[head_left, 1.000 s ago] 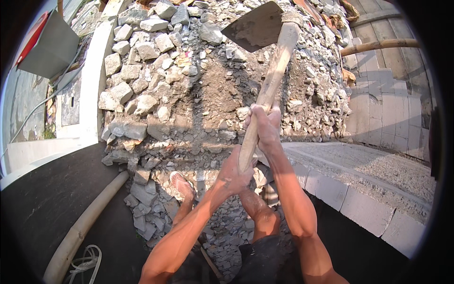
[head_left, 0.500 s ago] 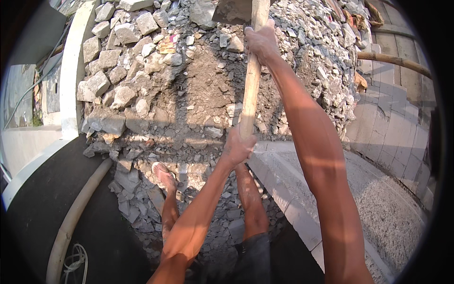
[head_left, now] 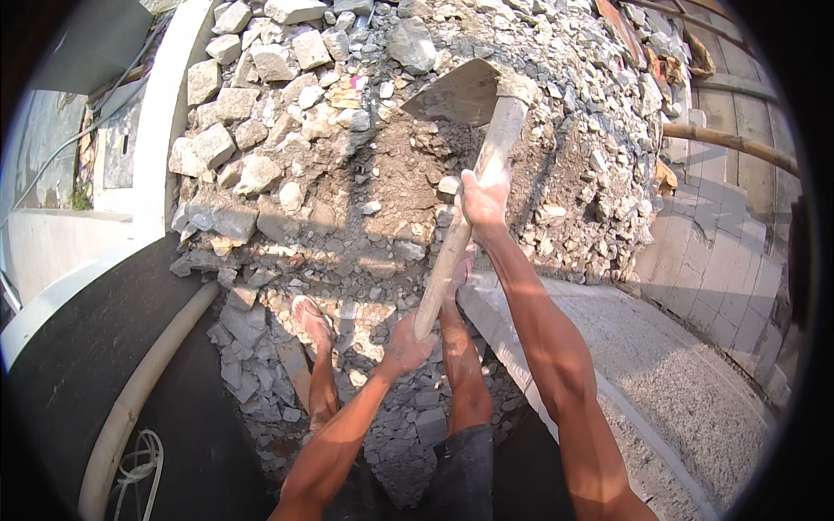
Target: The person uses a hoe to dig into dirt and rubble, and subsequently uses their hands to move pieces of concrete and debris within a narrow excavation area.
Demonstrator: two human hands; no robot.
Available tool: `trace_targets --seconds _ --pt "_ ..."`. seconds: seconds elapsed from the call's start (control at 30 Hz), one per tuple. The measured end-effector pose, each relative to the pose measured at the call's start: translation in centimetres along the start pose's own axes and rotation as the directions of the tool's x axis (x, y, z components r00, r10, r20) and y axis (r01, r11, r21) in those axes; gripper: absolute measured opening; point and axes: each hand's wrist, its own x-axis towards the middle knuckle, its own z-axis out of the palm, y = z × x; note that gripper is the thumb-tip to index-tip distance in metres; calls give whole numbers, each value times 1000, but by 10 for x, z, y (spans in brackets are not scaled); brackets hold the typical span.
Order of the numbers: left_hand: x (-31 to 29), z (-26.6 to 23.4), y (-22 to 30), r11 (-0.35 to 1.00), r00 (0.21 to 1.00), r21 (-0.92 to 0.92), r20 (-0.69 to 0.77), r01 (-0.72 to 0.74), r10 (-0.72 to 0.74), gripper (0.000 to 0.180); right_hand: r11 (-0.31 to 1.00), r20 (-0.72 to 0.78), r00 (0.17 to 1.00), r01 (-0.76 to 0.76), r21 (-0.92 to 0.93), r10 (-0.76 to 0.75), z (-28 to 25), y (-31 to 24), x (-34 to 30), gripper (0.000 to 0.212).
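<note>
Both my hands are closed round the wooden handle of a hoe [head_left: 453, 252] with a broad metal blade. My left hand [head_left: 408, 344] grips the lower end of the handle, in front of my legs. Farther up, my right hand [head_left: 486, 198] holds it not far below the blade. The blade [head_left: 460, 94] is at the far end, tilted over the rubble pile [head_left: 391, 187] of brown soil and broken stone. Whether its edge touches the rubble I cannot tell.
Large broken chunks [head_left: 233, 104] lie at the far left beside a white post [head_left: 165, 122]. A concrete slab [head_left: 643, 373] slopes at the right. A bamboo pole [head_left: 143, 395] lies at the left, near a coiled pale cord [head_left: 139, 469]. Another pole [head_left: 730, 143] juts in at the right.
The hoe has come down and nearer to me, its blade now showing whole. Both hands have moved back toward my body, still gripping the handle, which leans more to the right.
</note>
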Motion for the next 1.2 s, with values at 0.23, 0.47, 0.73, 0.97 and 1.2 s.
trace_targets --seconds 0.23,0.47,0.73,0.97,1.2 --pt "66 -47 14 992 995 116 82 46 -56 50 808 26 997 -73 584 72 -10 -82 1 24" --pt "49 -56 -4 940 973 274 57 202 -226 52 744 94 965 -249 620 245 35 -5 16 24" --pt "-75 -52 -34 819 906 431 10 378 -423 54 551 304 881 -465 693 362 20 86 -105 19" --pt "6 -29 -12 930 976 308 10 202 -215 51 701 117 978 -207 683 175 -25 -23 -37 19" --pt "70 -26 4 949 978 241 0 204 -210 43 851 -22 977 -172 496 211 17 -18 38 24"
